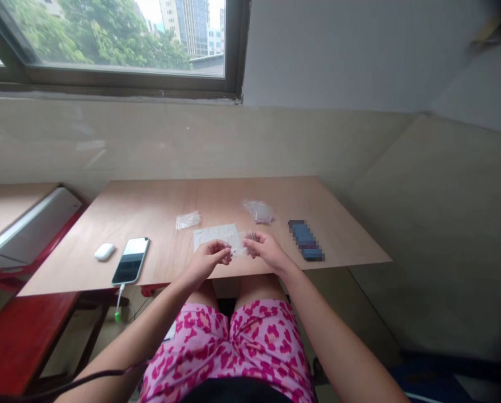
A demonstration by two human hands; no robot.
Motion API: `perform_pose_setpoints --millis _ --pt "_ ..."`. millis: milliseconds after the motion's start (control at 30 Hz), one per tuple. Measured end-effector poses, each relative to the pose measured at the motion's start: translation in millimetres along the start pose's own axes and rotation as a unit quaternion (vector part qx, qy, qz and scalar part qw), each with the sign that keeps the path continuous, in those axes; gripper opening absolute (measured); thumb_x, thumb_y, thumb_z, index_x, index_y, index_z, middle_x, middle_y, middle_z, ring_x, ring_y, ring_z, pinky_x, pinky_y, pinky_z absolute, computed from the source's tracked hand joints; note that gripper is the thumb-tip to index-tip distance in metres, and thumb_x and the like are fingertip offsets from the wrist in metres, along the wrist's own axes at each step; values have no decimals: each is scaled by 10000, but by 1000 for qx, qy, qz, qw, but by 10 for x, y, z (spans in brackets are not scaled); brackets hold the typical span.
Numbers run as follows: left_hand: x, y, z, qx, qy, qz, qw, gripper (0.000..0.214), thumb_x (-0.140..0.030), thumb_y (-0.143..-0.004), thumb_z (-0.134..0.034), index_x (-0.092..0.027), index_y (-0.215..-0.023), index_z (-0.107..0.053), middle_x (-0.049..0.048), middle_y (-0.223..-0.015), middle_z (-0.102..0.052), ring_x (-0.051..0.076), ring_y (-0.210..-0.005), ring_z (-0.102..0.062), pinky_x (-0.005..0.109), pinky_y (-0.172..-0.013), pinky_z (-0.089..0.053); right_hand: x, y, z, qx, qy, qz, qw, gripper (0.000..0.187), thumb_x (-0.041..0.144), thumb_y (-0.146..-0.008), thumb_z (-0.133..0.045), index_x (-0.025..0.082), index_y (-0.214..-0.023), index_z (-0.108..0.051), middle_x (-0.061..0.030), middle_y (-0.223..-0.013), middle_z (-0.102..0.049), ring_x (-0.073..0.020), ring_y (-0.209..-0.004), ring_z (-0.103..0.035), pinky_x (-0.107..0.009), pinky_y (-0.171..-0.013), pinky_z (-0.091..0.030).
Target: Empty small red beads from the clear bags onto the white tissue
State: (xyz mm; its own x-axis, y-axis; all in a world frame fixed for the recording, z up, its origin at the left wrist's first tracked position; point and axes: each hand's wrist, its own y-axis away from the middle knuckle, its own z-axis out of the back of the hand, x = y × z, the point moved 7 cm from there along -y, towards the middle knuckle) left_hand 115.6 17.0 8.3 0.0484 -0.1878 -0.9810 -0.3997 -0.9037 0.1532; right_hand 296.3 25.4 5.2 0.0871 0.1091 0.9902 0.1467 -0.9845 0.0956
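Observation:
My left hand (213,257) is closed in a pinch near the table's front edge; whatever is between its fingertips is too small to make out. Close beside it, my right hand (267,250) pinches a small clear plastic bag (242,237), which shows around the fingertips. Under and just behind both hands lies a flat whitish plastic sheet or bag (210,234). Farther back rests a crumpled clear bag (261,211) with something pale and pinkish inside. Another small clear packet (188,220) lies to the left of it.
A phone (131,261) with a white cable and a white earbud case (104,252) lie on the left of the wooden table (158,196). A dark, pixelated phone-shaped object (306,240) is on the right. A red bench (27,336) stands lower left, and a tiled wall (170,140) rises behind.

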Motion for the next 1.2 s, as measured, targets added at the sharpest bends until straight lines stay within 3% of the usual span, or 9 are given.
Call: perform_pose_setpoints --millis 133,267,367,433,533,633,933,1200 --pt "227 178 249 -46 -1 11 999 394 -496 -786 -815 -154 -941 -693 49 -800 -684 174 -717 -650 336 -736 -539 -100 195 -20 2 -31 -52 998 373 475 -741 -860 157 -903 -754 -53 -817 -719 -141 -654 -611 -258 -585 -460" --pt "448 254 357 -68 -15 23 997 450 -527 -812 -769 -161 -1069 -708 64 -872 -697 201 -782 -666 365 -773 -549 -185 333 -123 29 -58 -94 993 359 456 -740 -872 156 -910 -768 -84 -892 -747 -162 -716 -665 -275 -636 -518" --pt "422 301 401 -124 -71 -11 990 467 -473 -832 -761 -182 -1186 -669 90 -1045 -699 219 -923 -667 365 -834 -533 -196 396 -229 55 -63 -90 992 322 456 -785 -846 158 -870 -759 -69 -841 -740 -157 -717 -669 -266 -650 -527" --pt "327 350 364 -146 -113 -38 982 380 -461 -856 -747 -191 -1111 -666 80 -1043 -690 211 -928 -652 339 -814 -510 -209 430 -328 86 -52 -87 991 316 466 -817 -820 161 -841 -741 -68 -811 -741 -161 -718 -675 -261 -648 -524" --pt "245 398 108 -50 -125 -30 990 332 -518 -917 -677 -191 -880 -631 38 -823 -664 183 -759 -612 301 -702 -466 -267 464 -478 122 -26 -85 989 324 478 -831 -808 173 -815 -700 -63 -775 -747 -168 -701 -679 -258 -622 -508" --pt "241 455 -126 41 -97 -7 994 390 -557 -945 -633 -202 -794 -577 22 -745 -651 178 -703 -602 289 -671 -456 -373 476 -588 141 -14 -87 986 323 473 -831 -803 181 -784 -674 -38 -713 -729 -162 -645 -664 -253 -582 -477" --pt "362 449 -125 61 -105 19 992 406 -517 -1007 -505 -193 -773 -571 13 -738 -614 186 -717 -573 304 -714 -457 -449 520 -622 198 -16 -110 974 379 510 -814 -813 146 -870 -723 -45 -766 -741 -169 -712 -699 -254 -630 -516" --pt "309 455 -110 48 -158 -5 986 369 -456 -1016 -460 -194 -768 -537 10 -747 -574 193 -731 -552 312 -724 -440 -515 499 -617 174 -21 -111 978 396 524 -818 -805 141 -845 -707 -55 -771 -756 -165 -710 -715 -249 -638 -537"
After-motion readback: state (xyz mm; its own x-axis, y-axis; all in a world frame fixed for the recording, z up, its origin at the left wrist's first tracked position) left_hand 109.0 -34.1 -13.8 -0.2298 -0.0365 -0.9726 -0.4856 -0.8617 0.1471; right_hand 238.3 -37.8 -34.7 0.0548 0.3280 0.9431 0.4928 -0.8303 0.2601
